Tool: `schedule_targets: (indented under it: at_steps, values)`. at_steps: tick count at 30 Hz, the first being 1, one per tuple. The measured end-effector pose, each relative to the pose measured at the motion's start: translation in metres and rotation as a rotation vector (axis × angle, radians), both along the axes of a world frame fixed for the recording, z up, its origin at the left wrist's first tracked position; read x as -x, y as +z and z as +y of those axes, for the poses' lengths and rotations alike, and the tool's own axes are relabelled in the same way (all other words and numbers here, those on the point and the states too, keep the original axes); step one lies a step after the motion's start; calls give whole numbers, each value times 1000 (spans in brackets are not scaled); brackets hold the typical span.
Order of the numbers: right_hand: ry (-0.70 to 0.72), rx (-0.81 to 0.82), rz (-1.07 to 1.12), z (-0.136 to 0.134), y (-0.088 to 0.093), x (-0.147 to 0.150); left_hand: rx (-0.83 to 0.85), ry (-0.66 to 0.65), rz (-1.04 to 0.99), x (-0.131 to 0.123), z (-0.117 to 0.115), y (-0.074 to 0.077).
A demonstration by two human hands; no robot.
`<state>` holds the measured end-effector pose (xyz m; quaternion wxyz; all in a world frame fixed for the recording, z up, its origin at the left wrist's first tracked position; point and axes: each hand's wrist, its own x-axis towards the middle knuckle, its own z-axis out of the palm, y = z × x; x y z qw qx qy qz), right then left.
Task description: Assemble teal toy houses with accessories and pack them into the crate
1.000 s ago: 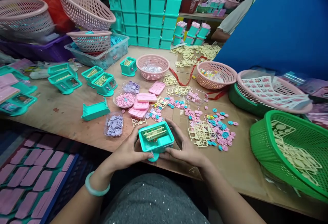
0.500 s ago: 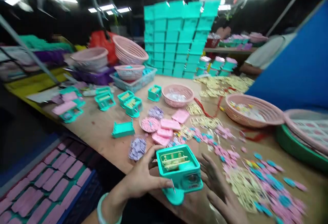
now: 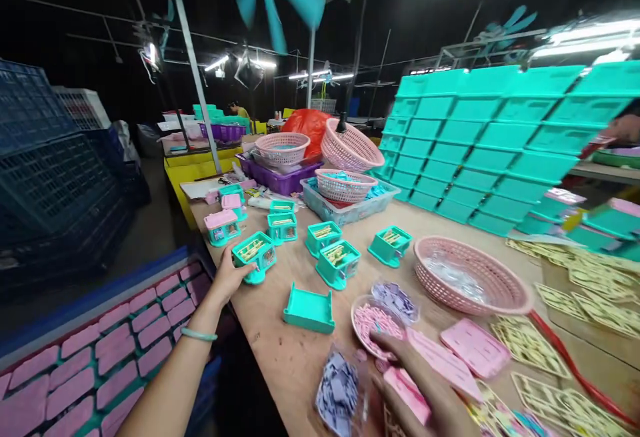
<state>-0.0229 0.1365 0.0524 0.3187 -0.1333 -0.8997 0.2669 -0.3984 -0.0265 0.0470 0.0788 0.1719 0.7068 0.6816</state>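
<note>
My left hand (image 3: 231, 275) grips a small teal plastic box (image 3: 256, 255) by its near side, at the table's left edge. Pale yellow sprue parts show inside its open top. Low in the view, my right hand (image 3: 430, 390) hovers with fingers apart, over or just touching a pink lid (image 3: 407, 393); contact cannot be made out. Close to its fingertips is a round bowl of small pink pieces (image 3: 375, 320). A clear tub of purple pieces (image 3: 337, 393) lies left of that hand. Between the hands, an empty teal tray-like part (image 3: 309, 309) rests on the table.
Several more teal boxes (image 3: 337, 263) stand on the table (image 3: 270, 350). A pink basket (image 3: 470, 277) holds clear bags. Behind rises a tall stack of teal boxes (image 3: 460, 150). Below left sits a crate of pink-lidded boxes (image 3: 105, 343). Yellow sprues (image 3: 590, 283) lie at right.
My left hand has carried the teal box left to the row of boxes at the table edge. My right hand has left the box for the pink lids. The view has swung left.
</note>
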Motion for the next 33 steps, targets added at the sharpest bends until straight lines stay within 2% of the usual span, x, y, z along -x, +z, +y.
schedule_targets:
  at_steps: [3, 6, 11, 15, 17, 19, 22, 24, 26, 28, 30, 32, 33]
  values:
    - [162, -118, -127, 42, 32, 84, -23, -5, -3, 33, -2, -19]
    - [174, -261, -303, 76, 48, 183, 17, 79, 86, 54, 4, -36]
    - [132, -516, -573, 98, 52, 330, 228, 282, 212, 69, 27, -56]
    - [235, -520, -785, 101, 46, 407, 247, 334, 274, 76, 49, -61]
    - [247, -464, -867, 106, 43, 427, 211, 325, 278, 83, 62, -62]
    - [221, -435, -903, 111, 42, 435, 176, 281, 261, 92, 78, -61]
    - [134, -459, -924, 119, 44, 430, 207, 173, 224, 107, 105, -57]
    - [80, -462, -950, 123, 46, 423, 254, 111, 227, 116, 121, -48]
    - [50, -457, -967, 125, 48, 417, 281, 82, 276, 125, 130, -30]
    - [38, -459, -996, 126, 49, 411, 341, 112, 414, 140, 130, -3]
    - [49, -463, -1020, 127, 52, 405, 491, 225, 607, 165, 123, 28]
    - [77, -456, -997, 128, 57, 397, 693, 362, 581, 197, 115, 53]
    - [96, -447, -962, 128, 61, 393, 824, 365, 502, 214, 111, 62]
